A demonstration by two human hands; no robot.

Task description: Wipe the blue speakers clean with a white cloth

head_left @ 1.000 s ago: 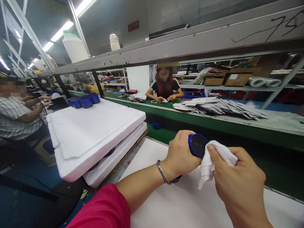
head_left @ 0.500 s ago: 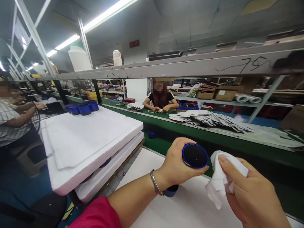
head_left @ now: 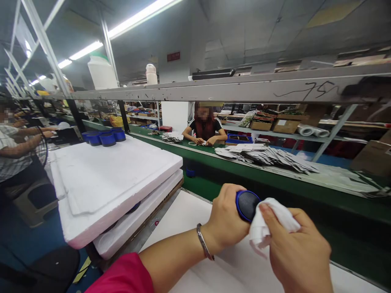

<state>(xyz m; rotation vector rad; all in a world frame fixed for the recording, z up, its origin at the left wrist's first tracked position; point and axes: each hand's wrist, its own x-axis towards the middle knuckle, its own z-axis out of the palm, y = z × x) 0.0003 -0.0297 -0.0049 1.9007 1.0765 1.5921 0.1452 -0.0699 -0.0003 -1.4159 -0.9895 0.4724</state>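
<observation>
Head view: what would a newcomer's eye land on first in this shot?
Front and centre, the left hand grips a blue-rimmed round device while the right hand presses a white cloth against its dark face. To the left lie stacked white foam slabs, with matching blue units at their far end. Across the green workbench sits a co-worker.

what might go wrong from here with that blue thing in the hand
The blue-rimmed cylinder is held up by the left hand alone, so pressure from the cloth in the right hand might knock it loose, and it could drop onto the white bench top. The metal bangle on the left wrist might also scratch the cylinder if it slid back through the grip.
</observation>
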